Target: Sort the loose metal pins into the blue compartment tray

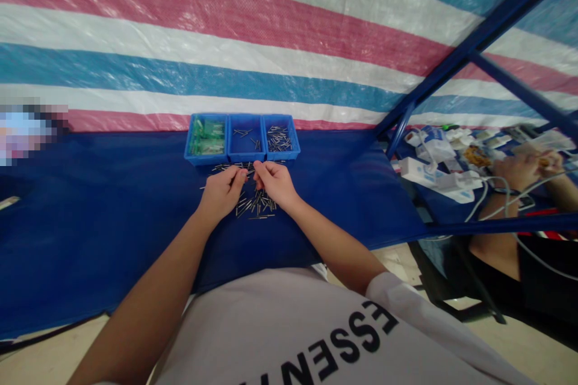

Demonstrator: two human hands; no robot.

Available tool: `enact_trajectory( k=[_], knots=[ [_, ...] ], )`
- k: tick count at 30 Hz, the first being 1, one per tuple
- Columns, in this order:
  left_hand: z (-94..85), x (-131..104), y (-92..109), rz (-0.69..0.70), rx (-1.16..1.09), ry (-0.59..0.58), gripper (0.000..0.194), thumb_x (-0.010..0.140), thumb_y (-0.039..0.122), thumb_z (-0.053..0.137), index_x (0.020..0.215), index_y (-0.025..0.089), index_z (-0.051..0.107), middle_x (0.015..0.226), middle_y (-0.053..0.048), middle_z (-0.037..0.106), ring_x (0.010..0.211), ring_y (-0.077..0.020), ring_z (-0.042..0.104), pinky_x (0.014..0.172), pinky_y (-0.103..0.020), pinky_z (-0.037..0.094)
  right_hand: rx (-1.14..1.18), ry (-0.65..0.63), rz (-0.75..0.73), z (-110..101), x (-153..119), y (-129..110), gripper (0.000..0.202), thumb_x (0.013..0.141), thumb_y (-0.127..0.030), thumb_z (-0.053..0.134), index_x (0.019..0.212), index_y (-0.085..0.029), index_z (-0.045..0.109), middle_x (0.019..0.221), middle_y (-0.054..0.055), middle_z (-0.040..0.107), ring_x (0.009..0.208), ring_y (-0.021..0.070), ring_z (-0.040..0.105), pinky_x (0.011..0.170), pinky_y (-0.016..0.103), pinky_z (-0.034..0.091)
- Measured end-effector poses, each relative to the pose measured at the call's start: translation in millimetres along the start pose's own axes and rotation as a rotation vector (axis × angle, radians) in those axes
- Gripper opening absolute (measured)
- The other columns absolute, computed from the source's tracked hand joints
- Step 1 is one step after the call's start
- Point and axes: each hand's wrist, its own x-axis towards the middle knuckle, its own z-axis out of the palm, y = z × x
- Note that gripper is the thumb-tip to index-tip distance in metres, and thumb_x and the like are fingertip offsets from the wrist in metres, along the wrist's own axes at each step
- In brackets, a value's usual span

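Over slim dark metal pins (pixel 257 203) on the flat blue surface (pixel 130 186), your left hand (pixel 223 191) and right hand (pixel 274 183) curl their fingers; I can't tell if they grip anything.

Even, moderate light, pale glare on the striped sheeting (pixel 253 36), wide-angle stretch and blur near edges.

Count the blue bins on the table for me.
3, side by side: the left bin holds green packets, the middle bin a few metal pins, the right bin many more. No others show.
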Motion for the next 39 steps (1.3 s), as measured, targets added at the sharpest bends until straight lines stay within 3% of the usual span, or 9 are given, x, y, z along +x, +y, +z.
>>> enact_trajectory(
  k=[11,23,39],
  knots=[
    [-0.9,-0.5,-0.3,-0.012,-0.018,-0.009,0.036,0.095,0.039,0.038,0.083,0.018,0.065,0.066,-0.001,0.064,0.058,-0.0124,0.057,0.061,-0.023,0.043,0.025,0.023,-0.001,-3.4,3.0,-1.5,0.047,0.084,-0.058,0.052,0.061,-0.018,0.058,0.046,-0.005,0.052,0.043,0.0072,0.047,0.051,0.021,0.038],
    [-0.3,-1.7,-1.6,-0.021,-0.029,0.001,0.036,0.096,0.039,0.038,0.090,0.017,0.066,0.072,-0.001,0.066,0.061,-0.0120,0.059,0.063,-0.022,0.044,0.205,0.285,0.239,-11.2,14.3,-2.0,0.040,0.084,-0.054,0.055,0.069,-0.017,0.060,0.046,-0.004,0.052,0.040,0.0073,0.050,0.041,0.019,0.034],
    [-0.8,-1.3,-0.1,-0.026,-0.030,-0.007,0.035,0.095,0.038,0.038,0.090,0.018,0.066,0.071,-0.001,0.066,0.060,-0.0120,0.058,0.062,-0.022,0.044,0.208,0.280,0.236,-12.2,15.9,-0.7,0.037,0.084,-0.050,0.056,0.067,-0.017,0.060,0.046,-0.004,0.052,0.040,0.0064,0.049,0.041,0.018,0.034]
  ],
)
